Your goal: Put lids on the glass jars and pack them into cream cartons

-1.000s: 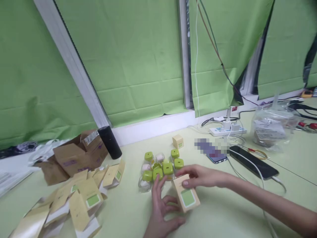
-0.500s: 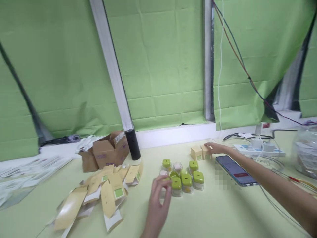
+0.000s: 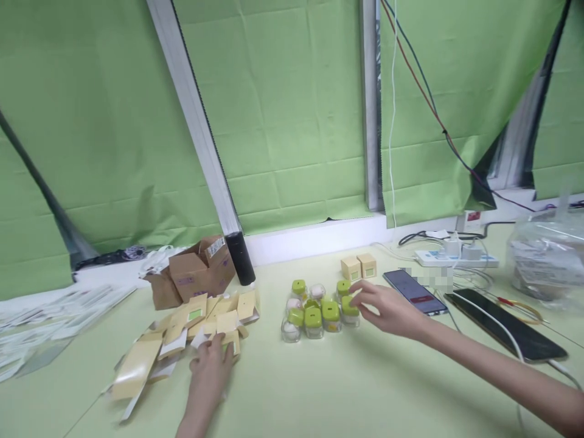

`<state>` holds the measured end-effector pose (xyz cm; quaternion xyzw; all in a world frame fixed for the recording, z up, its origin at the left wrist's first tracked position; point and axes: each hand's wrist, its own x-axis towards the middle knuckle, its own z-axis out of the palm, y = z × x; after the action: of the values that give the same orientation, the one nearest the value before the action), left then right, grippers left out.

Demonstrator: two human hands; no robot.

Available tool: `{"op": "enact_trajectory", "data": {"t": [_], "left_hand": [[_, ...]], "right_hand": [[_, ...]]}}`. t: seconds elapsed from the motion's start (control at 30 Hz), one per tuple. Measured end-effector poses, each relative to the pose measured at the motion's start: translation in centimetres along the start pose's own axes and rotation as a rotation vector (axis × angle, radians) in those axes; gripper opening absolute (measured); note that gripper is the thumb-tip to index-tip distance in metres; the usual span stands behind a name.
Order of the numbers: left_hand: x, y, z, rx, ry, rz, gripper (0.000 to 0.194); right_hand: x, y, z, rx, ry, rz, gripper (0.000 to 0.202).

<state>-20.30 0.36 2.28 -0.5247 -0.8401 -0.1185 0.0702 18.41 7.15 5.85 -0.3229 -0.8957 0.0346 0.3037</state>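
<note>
My left hand (image 3: 210, 368) is closed on a flattened cream carton (image 3: 233, 345) with a green label, at the right edge of a pile of such cartons (image 3: 137, 365). Its fingertips are partly hidden behind the carton. My right hand (image 3: 385, 307) reaches in from the right with thumb and fingers apart. Those fingertips are at a small clear jar with a green lid (image 3: 350, 309); whether they touch it I cannot tell. Several similar jars (image 3: 313, 319) stand grouped in the middle of the table, some with a pale round piece on top.
Two formed cream boxes (image 3: 358, 267) stand behind the jars. To the right lie a phone (image 3: 415, 292), a black phone (image 3: 506, 322) with a cable and a power strip (image 3: 456, 258). An open cardboard box (image 3: 201, 274) and a black cylinder (image 3: 240, 258) stand at the back left.
My left hand has moved from the jars leftward to the carton pile and taken hold of a carton. My right hand has left the formed boxes, both now standing, and come down to the jars.
</note>
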Motion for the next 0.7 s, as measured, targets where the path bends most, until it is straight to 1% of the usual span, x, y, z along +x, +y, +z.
{"op": "enact_trajectory", "data": {"t": [0.07, 0.13, 0.2, 0.23, 0.3, 0.33, 0.4, 0.43, 0.47, 0.5, 0.53, 0.57, 0.6, 0.63, 0.67, 0.7], "left_hand": [[-0.5, 0.4, 0.2, -0.028, -0.031, -0.073, 0.046], [-0.9, 0.7, -0.1, -0.11, -0.081, -0.132, 0.053], [-1.2, 1.1, -0.5, -0.199, -0.126, -0.133, 0.054], [-1.3, 1.3, -0.7, -0.227, -0.142, -0.121, 0.055], [-1.5, 2.0, -1.1, -0.238, -0.128, -0.107, 0.057], [-1.6, 2.5, -1.3, -0.226, -0.076, -0.093, 0.059], [-2.1, 3.9, -1.6, -0.209, 0.123, -0.038, 0.066], [-2.5, 4.8, -1.8, -0.233, 0.222, 0.023, 0.069], [-3.1, 5.8, -2.0, -0.292, 0.282, 0.103, 0.07], [-3.8, 6.9, -2.0, -0.387, 0.269, 0.196, 0.069], [-4.6, 8.0, -2.0, -0.509, 0.173, 0.295, 0.067], [-5.5, 9.2, -1.9, -0.642, 0.023, 0.381, 0.064], [-6.4, 10.2, -1.6, -0.761, -0.165, 0.435, 0.064], [-7.2, 11.2, -1.2, -0.844, -0.329, 0.461, 0.067], [-7.9, 12.1, -0.7, -0.895, -0.45, 0.474, 0.074], [-8.4, 12.8, -0.1, -0.925, -0.529, 0.485, 0.081]], "right_hand": [[-1.2, -1.6, 0.2, -0.058, 0.001, -0.06, 0.024], [-1.6, -2.0, 0.6, -0.062, 0.018, -0.02, 0.024], [-1.3, -1.4, 1.5, -0.004, 0.013, 0.119, 0.027], [-1.0, -1.0, 2.0, 0.035, -0.001, 0.199, 0.032], [-0.4, 0.0, 3.0, 0.11, -0.051, 0.317, 0.043], [-0.1, 0.5, 3.4, 0.137, -0.074, 0.346, 0.046], [-0.1, 1.2, 3.8, 0.167, -0.098, 0.358, 0.048], [-0.2, 1.3, 3.8, 0.181, -0.109, 0.36, 0.05], [-0.5, 1.3, 3.7, 0.195, -0.122, 0.359, 0.052], [-0.9, 1.2, 3.5, 0.212, -0.142, 0.35, 0.055], [-1.3, 0.9, 3.2, 0.233, -0.17, 0.332, 0.057], [-1.7, 0.4, 3.0, 0.259, -0.204, 0.308, 0.057], [-2.1, -0.2, 2.8, 0.289, -0.233, 0.284, 0.056], [-2.5, -0.9, 2.7, 0.322, -0.256, 0.263, 0.053], [-2.7, -1.6, 2.6, 0.361, -0.265, 0.248, 0.051], [-2.9, -2.3, 2.6, 0.406, -0.261, 0.241, 0.049]]}}
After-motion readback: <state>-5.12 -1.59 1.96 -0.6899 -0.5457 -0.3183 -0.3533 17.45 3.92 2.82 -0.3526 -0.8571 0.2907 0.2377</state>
